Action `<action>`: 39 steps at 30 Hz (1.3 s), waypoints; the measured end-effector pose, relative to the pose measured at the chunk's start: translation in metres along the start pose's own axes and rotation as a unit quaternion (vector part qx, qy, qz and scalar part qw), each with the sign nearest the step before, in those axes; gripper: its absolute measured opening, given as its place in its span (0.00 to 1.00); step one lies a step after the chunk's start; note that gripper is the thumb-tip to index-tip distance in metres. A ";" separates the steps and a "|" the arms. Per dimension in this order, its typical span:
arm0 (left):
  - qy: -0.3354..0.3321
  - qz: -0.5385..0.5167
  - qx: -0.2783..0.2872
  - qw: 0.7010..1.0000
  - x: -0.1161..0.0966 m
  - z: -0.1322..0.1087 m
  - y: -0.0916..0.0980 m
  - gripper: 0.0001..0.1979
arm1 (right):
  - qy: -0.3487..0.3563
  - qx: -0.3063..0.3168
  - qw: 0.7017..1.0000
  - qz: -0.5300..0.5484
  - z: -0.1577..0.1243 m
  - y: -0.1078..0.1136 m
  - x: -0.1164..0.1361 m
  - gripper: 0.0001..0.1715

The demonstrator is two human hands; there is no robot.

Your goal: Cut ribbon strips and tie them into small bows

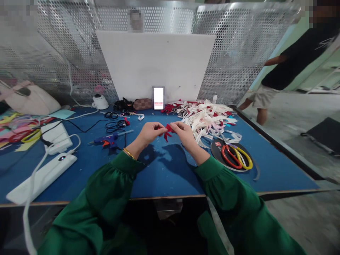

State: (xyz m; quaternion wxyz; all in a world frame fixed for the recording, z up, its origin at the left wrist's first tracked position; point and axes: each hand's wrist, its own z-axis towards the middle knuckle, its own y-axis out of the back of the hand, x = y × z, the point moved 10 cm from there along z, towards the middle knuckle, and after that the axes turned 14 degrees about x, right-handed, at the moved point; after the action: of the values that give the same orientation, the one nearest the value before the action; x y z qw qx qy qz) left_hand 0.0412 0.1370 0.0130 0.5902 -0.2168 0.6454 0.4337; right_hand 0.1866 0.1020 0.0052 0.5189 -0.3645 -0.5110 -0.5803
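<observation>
Between my two hands, just above the blue tabletop, is a small red ribbon bow (168, 131) with its tails hanging down. My left hand (150, 134) pinches its left side between thumb and forefinger. On the right side, my right hand (183, 133) grips it the same way, fingers closed. A blue glue gun (107, 141) lies left of my left hand. To the right of my right hand, scissors with red and yellow handles (236, 157) rest on a dark ribbon spool (216, 150).
A pile of white and red ribbon scraps (209, 115) spreads at the back right. A lit phone (158, 98) leans on a white board (159, 63). White power strips (42, 179) and cables lie left, near a white cup (100, 102). A person (289, 60) stands beyond the table's right edge.
</observation>
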 end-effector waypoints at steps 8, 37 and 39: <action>-0.006 -0.028 0.015 0.999 0.000 -0.001 -0.011 0.15 | 0.009 -0.029 0.986 0.165 -0.002 -0.005 -0.013 0.11; -0.007 -0.086 -0.042 0.995 0.003 -0.003 -0.005 0.11 | 0.006 -0.035 0.983 0.179 -0.001 -0.001 -0.009 0.16; -0.007 -0.076 -0.038 0.996 0.001 -0.003 -0.006 0.11 | 0.000 -0.017 0.990 0.143 0.000 -0.004 -0.008 0.14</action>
State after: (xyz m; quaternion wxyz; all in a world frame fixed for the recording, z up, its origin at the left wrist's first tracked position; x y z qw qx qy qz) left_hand 0.0439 0.1314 0.0094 0.6176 -0.2846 0.6055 0.4134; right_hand 0.1840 0.1036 -0.0032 0.5904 -0.4427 -0.4440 -0.5082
